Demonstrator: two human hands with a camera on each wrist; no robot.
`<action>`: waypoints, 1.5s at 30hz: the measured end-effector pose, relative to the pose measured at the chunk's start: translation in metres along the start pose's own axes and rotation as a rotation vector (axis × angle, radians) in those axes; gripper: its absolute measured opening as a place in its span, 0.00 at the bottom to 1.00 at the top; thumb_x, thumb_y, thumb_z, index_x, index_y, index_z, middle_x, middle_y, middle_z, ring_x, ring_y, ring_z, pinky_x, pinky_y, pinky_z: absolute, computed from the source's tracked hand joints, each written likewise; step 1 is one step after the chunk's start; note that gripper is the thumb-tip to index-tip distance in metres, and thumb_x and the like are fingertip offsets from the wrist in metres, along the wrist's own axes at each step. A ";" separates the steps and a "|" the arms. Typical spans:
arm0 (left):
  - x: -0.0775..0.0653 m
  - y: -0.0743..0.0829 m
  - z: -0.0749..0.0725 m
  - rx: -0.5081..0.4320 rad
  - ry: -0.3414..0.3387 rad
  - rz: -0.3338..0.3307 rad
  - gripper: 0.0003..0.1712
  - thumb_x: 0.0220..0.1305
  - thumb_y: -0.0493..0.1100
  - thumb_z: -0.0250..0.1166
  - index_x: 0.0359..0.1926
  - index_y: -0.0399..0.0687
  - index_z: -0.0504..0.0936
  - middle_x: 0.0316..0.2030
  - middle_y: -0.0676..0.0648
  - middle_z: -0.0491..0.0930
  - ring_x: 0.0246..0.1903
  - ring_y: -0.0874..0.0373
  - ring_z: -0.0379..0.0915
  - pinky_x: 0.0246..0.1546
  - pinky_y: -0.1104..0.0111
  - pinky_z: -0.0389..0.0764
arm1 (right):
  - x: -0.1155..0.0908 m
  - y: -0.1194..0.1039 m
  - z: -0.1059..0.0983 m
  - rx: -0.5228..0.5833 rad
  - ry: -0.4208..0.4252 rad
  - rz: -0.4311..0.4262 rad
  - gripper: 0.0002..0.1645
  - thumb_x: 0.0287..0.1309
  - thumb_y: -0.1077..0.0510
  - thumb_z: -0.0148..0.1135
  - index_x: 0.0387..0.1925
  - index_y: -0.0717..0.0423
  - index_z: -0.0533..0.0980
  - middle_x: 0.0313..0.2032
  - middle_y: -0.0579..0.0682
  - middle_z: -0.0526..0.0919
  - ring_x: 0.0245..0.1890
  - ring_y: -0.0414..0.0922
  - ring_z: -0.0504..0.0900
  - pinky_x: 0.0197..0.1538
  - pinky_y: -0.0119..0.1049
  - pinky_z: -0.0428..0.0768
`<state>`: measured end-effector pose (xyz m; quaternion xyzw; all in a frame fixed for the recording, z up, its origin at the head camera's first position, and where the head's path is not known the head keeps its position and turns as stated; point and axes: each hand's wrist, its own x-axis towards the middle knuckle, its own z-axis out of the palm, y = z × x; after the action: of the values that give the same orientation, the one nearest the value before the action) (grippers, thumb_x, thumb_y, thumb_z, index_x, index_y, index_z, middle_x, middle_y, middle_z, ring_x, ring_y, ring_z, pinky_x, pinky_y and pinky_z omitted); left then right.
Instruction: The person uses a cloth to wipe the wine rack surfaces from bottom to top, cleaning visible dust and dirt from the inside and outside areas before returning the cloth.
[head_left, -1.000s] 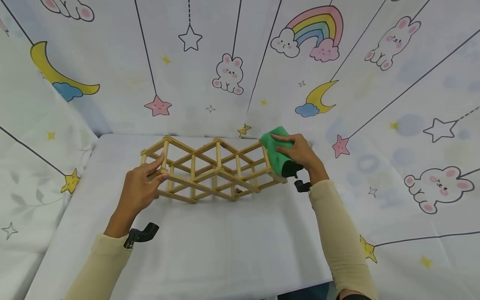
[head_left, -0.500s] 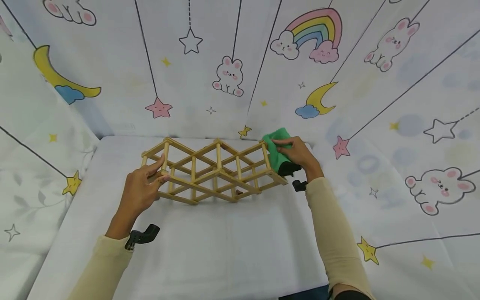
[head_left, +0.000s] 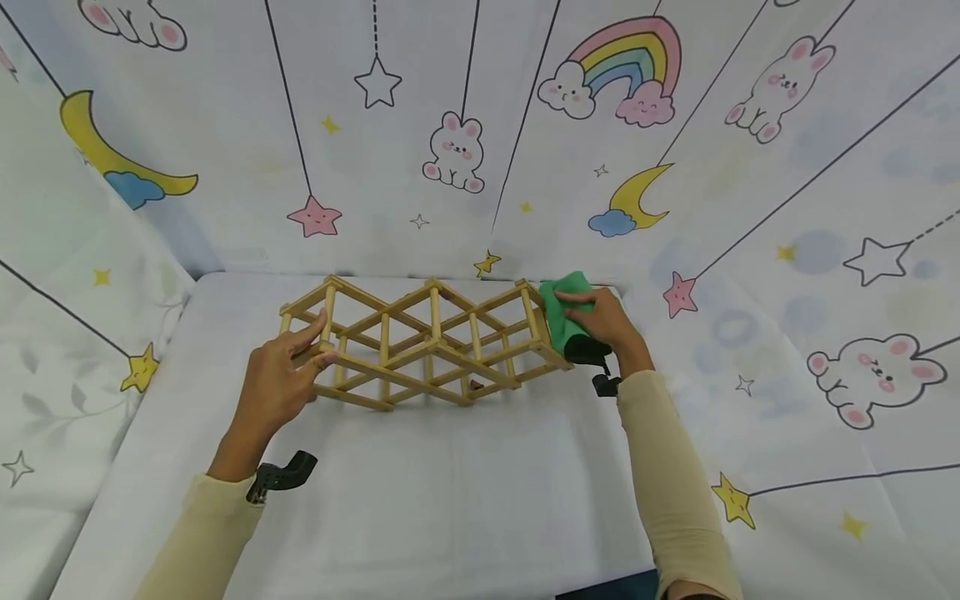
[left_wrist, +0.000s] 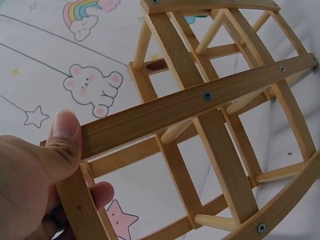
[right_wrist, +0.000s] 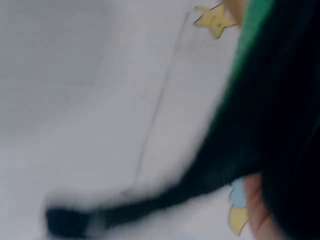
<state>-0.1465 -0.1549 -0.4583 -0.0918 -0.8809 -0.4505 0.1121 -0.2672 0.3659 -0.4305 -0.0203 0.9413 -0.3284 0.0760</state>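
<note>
A lattice rack of pale wooden slats and round dowels (head_left: 435,343) stands on the white-covered table, stretched out from left to right. At its left end my left hand (head_left: 281,379) grips a corner; in the left wrist view the thumb presses on a slat (left_wrist: 150,116) fixed with small metal rivets. My right hand (head_left: 611,318) holds a bunched green cloth (head_left: 558,317) with a dark section against the rack's right end. The cloth's dark part (right_wrist: 250,105) fills much of the blurred right wrist view and hides most of that hand (right_wrist: 257,212).
White cloth covers the table (head_left: 450,492). A backdrop (head_left: 390,167) printed with bunnies, stars and moons rises behind and beside it. Black camera mounts (head_left: 285,475) sit on both wrists. A dark blue patch (head_left: 611,586) shows beyond the table's front edge.
My right hand and the green cloth have shifted slightly right and lower along the rack's right end. The left hand and the rack have stayed put.
</note>
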 end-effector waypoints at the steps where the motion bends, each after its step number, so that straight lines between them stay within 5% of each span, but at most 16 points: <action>1: -0.001 0.000 0.000 0.001 -0.002 -0.003 0.39 0.70 0.43 0.72 0.78 0.52 0.69 0.68 0.32 0.78 0.62 0.31 0.80 0.52 0.41 0.84 | -0.002 0.006 0.001 -0.074 0.017 0.008 0.25 0.75 0.57 0.62 0.69 0.42 0.79 0.76 0.68 0.68 0.62 0.60 0.78 0.55 0.50 0.82; 4: -0.002 0.000 0.001 0.007 -0.005 0.002 0.39 0.70 0.42 0.73 0.78 0.52 0.69 0.67 0.31 0.78 0.61 0.31 0.81 0.51 0.42 0.85 | -0.014 0.019 -0.001 -0.030 0.032 0.071 0.25 0.75 0.56 0.63 0.70 0.42 0.79 0.77 0.68 0.67 0.60 0.61 0.78 0.52 0.49 0.83; 8: -0.003 0.001 -0.001 0.008 0.010 0.018 0.39 0.69 0.41 0.73 0.78 0.50 0.69 0.65 0.29 0.79 0.61 0.30 0.80 0.53 0.37 0.82 | -0.031 0.020 -0.003 0.352 0.011 0.094 0.30 0.73 0.46 0.68 0.73 0.35 0.76 0.81 0.63 0.61 0.64 0.63 0.77 0.52 0.46 0.86; 10: -0.002 0.002 -0.002 0.004 0.018 0.022 0.39 0.70 0.42 0.73 0.78 0.50 0.69 0.65 0.29 0.79 0.61 0.29 0.79 0.54 0.36 0.81 | -0.033 0.020 -0.001 0.443 -0.029 0.107 0.32 0.70 0.42 0.71 0.73 0.32 0.76 0.81 0.61 0.60 0.63 0.63 0.78 0.50 0.46 0.87; 14: -0.001 0.001 -0.003 -0.004 0.020 0.015 0.39 0.70 0.43 0.73 0.78 0.50 0.69 0.66 0.28 0.79 0.62 0.29 0.78 0.57 0.35 0.79 | -0.033 0.023 0.002 0.280 -0.111 0.094 0.31 0.70 0.42 0.71 0.72 0.32 0.76 0.81 0.63 0.60 0.62 0.62 0.78 0.49 0.44 0.86; 19: -0.001 0.001 -0.003 -0.002 0.011 0.004 0.39 0.71 0.44 0.72 0.79 0.52 0.68 0.66 0.29 0.78 0.64 0.29 0.76 0.58 0.34 0.78 | -0.042 0.014 -0.015 -0.080 0.004 0.034 0.26 0.73 0.53 0.67 0.70 0.41 0.79 0.76 0.70 0.68 0.57 0.60 0.79 0.45 0.40 0.80; 22: -0.002 0.001 -0.003 0.005 0.012 0.004 0.39 0.70 0.43 0.72 0.78 0.52 0.68 0.66 0.30 0.79 0.63 0.30 0.79 0.53 0.39 0.82 | -0.055 -0.002 -0.023 0.082 0.044 0.035 0.27 0.74 0.51 0.67 0.71 0.39 0.78 0.75 0.68 0.69 0.52 0.57 0.82 0.43 0.40 0.84; 25: -0.004 0.002 -0.004 0.012 0.020 0.005 0.39 0.70 0.41 0.73 0.78 0.51 0.69 0.63 0.30 0.81 0.59 0.31 0.82 0.41 0.57 0.87 | -0.068 -0.019 -0.016 0.417 0.005 -0.004 0.32 0.72 0.48 0.70 0.74 0.38 0.75 0.76 0.66 0.67 0.51 0.54 0.86 0.45 0.45 0.89; 27: -0.004 0.002 -0.005 0.004 0.022 -0.001 0.39 0.70 0.41 0.72 0.78 0.52 0.70 0.62 0.30 0.82 0.56 0.31 0.84 0.32 0.67 0.85 | -0.074 -0.024 -0.004 0.495 -0.038 -0.028 0.33 0.70 0.47 0.72 0.74 0.38 0.75 0.75 0.66 0.69 0.50 0.54 0.88 0.45 0.47 0.90; 29: -0.004 0.003 -0.005 -0.001 0.021 -0.006 0.39 0.71 0.41 0.72 0.78 0.53 0.69 0.62 0.29 0.82 0.56 0.31 0.84 0.30 0.68 0.84 | -0.077 -0.023 0.005 0.427 -0.065 -0.044 0.32 0.70 0.49 0.72 0.73 0.39 0.76 0.73 0.67 0.71 0.49 0.53 0.88 0.45 0.46 0.90; 34: -0.003 0.003 -0.004 0.007 0.019 -0.001 0.38 0.71 0.43 0.72 0.78 0.53 0.69 0.59 0.29 0.82 0.56 0.31 0.83 0.39 0.51 0.87 | -0.081 -0.004 0.005 0.083 0.001 -0.050 0.25 0.70 0.54 0.70 0.67 0.41 0.82 0.70 0.70 0.75 0.47 0.54 0.84 0.40 0.37 0.84; 36: -0.004 0.003 -0.005 0.010 0.017 -0.005 0.39 0.71 0.43 0.72 0.78 0.53 0.69 0.58 0.29 0.83 0.55 0.32 0.83 0.36 0.51 0.87 | -0.081 -0.006 0.000 0.141 0.018 -0.052 0.26 0.71 0.53 0.70 0.69 0.40 0.80 0.71 0.70 0.73 0.48 0.55 0.84 0.41 0.38 0.85; 38: -0.004 0.002 -0.007 0.012 0.015 -0.007 0.39 0.71 0.42 0.72 0.78 0.52 0.69 0.58 0.28 0.83 0.54 0.31 0.83 0.36 0.50 0.88 | -0.078 -0.020 -0.002 0.322 0.013 -0.046 0.30 0.71 0.50 0.71 0.71 0.39 0.78 0.73 0.68 0.72 0.50 0.56 0.85 0.43 0.42 0.88; 41: -0.004 0.002 -0.009 0.009 0.014 -0.015 0.39 0.71 0.43 0.72 0.79 0.52 0.68 0.62 0.28 0.82 0.58 0.30 0.82 0.44 0.44 0.87 | -0.063 -0.048 -0.001 0.494 -0.021 -0.079 0.33 0.69 0.47 0.72 0.73 0.36 0.76 0.74 0.66 0.69 0.52 0.58 0.86 0.45 0.48 0.90; 43: -0.003 0.002 -0.009 0.012 0.014 -0.016 0.39 0.71 0.43 0.72 0.79 0.52 0.68 0.63 0.29 0.81 0.59 0.30 0.81 0.49 0.43 0.85 | -0.047 -0.063 -0.002 0.415 -0.060 -0.105 0.31 0.69 0.46 0.72 0.72 0.34 0.77 0.74 0.64 0.69 0.52 0.58 0.85 0.46 0.48 0.90; 45: -0.002 0.002 -0.008 0.001 0.004 -0.025 0.38 0.72 0.44 0.71 0.79 0.52 0.68 0.63 0.30 0.81 0.56 0.32 0.83 0.42 0.52 0.88 | -0.028 -0.072 -0.004 0.244 -0.055 -0.145 0.28 0.71 0.49 0.71 0.70 0.34 0.79 0.74 0.65 0.70 0.53 0.59 0.83 0.47 0.49 0.88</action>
<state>-0.1433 -0.1604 -0.4530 -0.0798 -0.8819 -0.4518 0.1083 -0.2409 0.3143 -0.3791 -0.0876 0.8880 -0.4443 0.0798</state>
